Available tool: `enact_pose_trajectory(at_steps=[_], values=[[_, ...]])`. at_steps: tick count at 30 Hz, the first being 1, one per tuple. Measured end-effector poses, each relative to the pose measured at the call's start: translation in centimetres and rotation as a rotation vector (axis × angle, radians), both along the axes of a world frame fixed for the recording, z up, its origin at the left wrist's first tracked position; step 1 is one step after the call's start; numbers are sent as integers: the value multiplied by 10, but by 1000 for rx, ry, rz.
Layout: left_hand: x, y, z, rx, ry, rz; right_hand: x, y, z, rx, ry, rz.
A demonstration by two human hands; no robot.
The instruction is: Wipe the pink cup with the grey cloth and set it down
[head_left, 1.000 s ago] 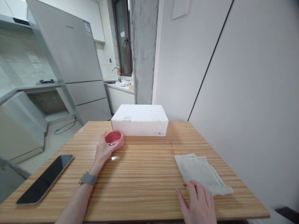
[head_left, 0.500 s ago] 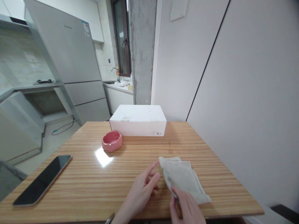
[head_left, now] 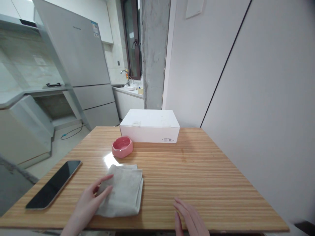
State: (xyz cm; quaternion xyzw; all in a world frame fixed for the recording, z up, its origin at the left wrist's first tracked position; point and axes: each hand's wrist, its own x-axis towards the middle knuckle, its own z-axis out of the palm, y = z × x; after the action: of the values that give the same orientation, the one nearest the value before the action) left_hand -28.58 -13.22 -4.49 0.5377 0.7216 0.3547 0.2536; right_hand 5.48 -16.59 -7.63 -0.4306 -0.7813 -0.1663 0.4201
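A folded pale grey cloth (head_left: 124, 191) lies flat on the wooden table, left of the middle near the front edge. My left hand (head_left: 88, 201) rests at the cloth's left side. Its index finger and thumb are stretched apart over the fabric, while the other fingers are partly hidden beneath. To the right, apart from the cloth, my right hand (head_left: 189, 218) is low over the front of the table. Its fingers are extended, the thumb is separate, and it holds nothing.
A pink angular bowl (head_left: 122, 147) sits behind the cloth, in front of a white box (head_left: 150, 131). A black phone (head_left: 54, 185) lies at the table's left. The wooden table (head_left: 209, 183) runs close to the white wall at right.
The cloth has moved left across the table, and my left hand has gone left with it. My right hand has let go of the cloth. The view has shifted slightly.
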Motion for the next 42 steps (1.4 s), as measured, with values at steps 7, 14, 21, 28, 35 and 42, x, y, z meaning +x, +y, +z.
enact_pose_trajectory(at_steps=[7,14,21,28,35,42], values=[[-58,-5,-16,90,234,157,23,10,-9,-59,-29,-57],[-34,-10,-2,327,737,214,19,20,5,-74,30,-121],[84,-2,13,561,491,-157,-27,41,25,-305,123,-111],[137,10,-10,247,622,-397,-48,53,7,-429,-90,-161],[136,8,-13,167,613,-406,-45,50,5,-491,-78,-117],[136,8,-14,154,610,-400,-45,49,6,-495,-32,-93]])
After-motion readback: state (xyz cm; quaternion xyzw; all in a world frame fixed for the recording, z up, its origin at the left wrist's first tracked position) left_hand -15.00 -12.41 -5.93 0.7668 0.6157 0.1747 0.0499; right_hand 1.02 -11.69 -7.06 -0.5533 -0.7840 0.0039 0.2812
